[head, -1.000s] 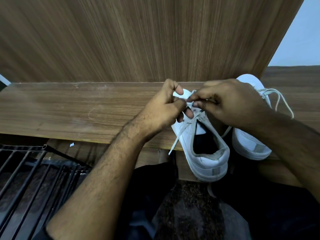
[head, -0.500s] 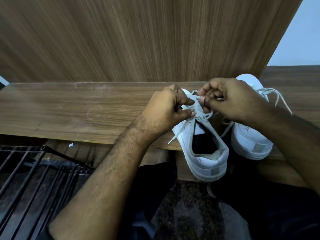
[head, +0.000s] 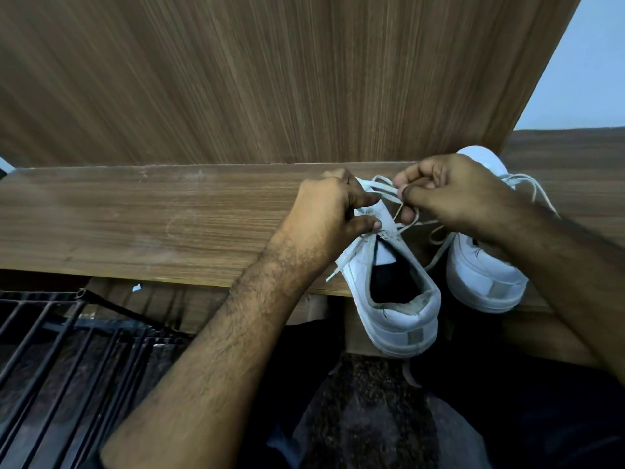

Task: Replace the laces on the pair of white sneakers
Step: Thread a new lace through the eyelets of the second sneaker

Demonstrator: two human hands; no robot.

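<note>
The right hand point(head: 449, 194) has drawn away toward 3 o'clock from the left hand point(head: 333, 214), opening a gap between them. A thin white shoelace point(head: 384, 192) now stretches taut across that gap above the nearer white low-top sneaker point(head: 392, 286).

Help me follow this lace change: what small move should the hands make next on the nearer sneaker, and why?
Probably the right hand should draw its pinched lace further out, away from the sneaker. The left hand already holds the front of the sneaker steady on the wooden shelf, and slack lace loops between the hands. Whether it is threading or removing, I cannot tell.
</note>
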